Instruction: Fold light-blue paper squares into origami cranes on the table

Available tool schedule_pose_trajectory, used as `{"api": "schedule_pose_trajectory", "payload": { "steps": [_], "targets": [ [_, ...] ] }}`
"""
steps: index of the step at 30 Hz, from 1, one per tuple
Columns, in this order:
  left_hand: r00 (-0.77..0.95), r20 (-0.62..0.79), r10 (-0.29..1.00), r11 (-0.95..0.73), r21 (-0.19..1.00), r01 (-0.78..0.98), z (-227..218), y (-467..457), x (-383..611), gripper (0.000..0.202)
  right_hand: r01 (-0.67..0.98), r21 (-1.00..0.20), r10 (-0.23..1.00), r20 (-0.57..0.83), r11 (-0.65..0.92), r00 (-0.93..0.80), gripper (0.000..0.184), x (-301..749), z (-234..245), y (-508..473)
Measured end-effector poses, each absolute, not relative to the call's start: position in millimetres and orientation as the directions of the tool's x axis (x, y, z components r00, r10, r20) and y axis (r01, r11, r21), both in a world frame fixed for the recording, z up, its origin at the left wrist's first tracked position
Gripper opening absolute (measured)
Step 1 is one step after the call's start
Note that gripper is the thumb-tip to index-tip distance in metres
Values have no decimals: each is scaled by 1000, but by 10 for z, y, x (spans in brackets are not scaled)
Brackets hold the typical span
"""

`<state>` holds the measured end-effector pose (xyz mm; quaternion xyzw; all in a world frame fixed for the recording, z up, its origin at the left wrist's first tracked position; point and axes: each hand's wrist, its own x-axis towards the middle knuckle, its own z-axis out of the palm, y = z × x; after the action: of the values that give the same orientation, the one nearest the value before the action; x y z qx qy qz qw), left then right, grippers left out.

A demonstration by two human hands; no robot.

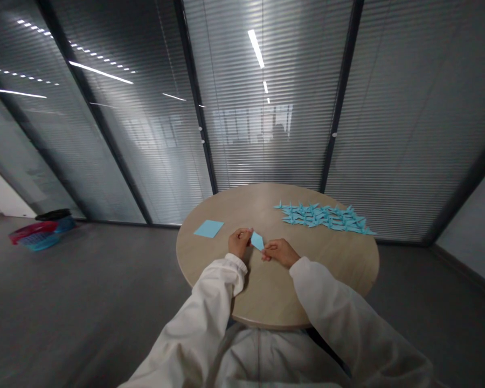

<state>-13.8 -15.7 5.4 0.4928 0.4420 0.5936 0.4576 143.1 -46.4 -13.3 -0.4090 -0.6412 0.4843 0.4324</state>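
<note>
1. The left grip (240,242) and right grip (277,252) are both clenched in a fingertip pinch on a folded light-blue paper diamond (257,241), held between them over the desk (275,205)
2. With paper this small, pinching opposite tips seems a sound hold; lining up the edges before pressing should keep any crease crisp
3. A flat light-blue paper square (208,228) lies on the desk beyond and left of the left grip, not touching it
4. Light-blue origami cranes (323,218) lie in rows beyond the right grip, with open desk between them and the grips; the desk's curved edge runs behind the square and cranes, and the left white sleeve (210,291) crosses the near edge
</note>
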Motion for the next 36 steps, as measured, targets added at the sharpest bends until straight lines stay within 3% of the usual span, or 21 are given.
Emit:
{"api": "schedule_pose_trajectory", "payload": {
  "steps": [6,9,14,17,21,24,28,32,36],
  "targets": [
    [-121,221,968,-235,965,-116,12,-136,-135,38,125,-972,944,159,201,-289,21,1437,-161,-476],
    [-123,168,978,-189,964,-185,-14,-111,-146,39,224,-940,957,216,258,-196,16,1433,-163,-494],
    [-15,-81,997,71,932,-355,-72,-106,-138,37,510,-725,845,535,462,-5,11,1445,-95,-544],
    [79,-111,991,132,920,-369,-86,-147,-106,33,634,-577,726,687,515,36,12,1470,-60,-565],
    [72,-161,984,177,909,-376,-60,-210,-84,35,768,-348,574,818,538,-31,14,1491,-57,-584],
    [152,-199,968,242,899,-365,-37,-243,-75,40,850,-170,559,813,499,-166,18,1477,-70,-602],
    [211,-130,969,204,903,-379,-55,-266,-46,39,865,10,572,746,501,-340,19,1430,-82,-638],
    [180,-18,984,79,937,-341,-85,-273,-48,37,819,39,589,676,572,-443,16,1400,-73,-680],
    [181,79,980,-37,974,-223,-90,-258,-97,36,760,-35,611,619,649,-493,12,1414,-51,-701]
  ]
}}
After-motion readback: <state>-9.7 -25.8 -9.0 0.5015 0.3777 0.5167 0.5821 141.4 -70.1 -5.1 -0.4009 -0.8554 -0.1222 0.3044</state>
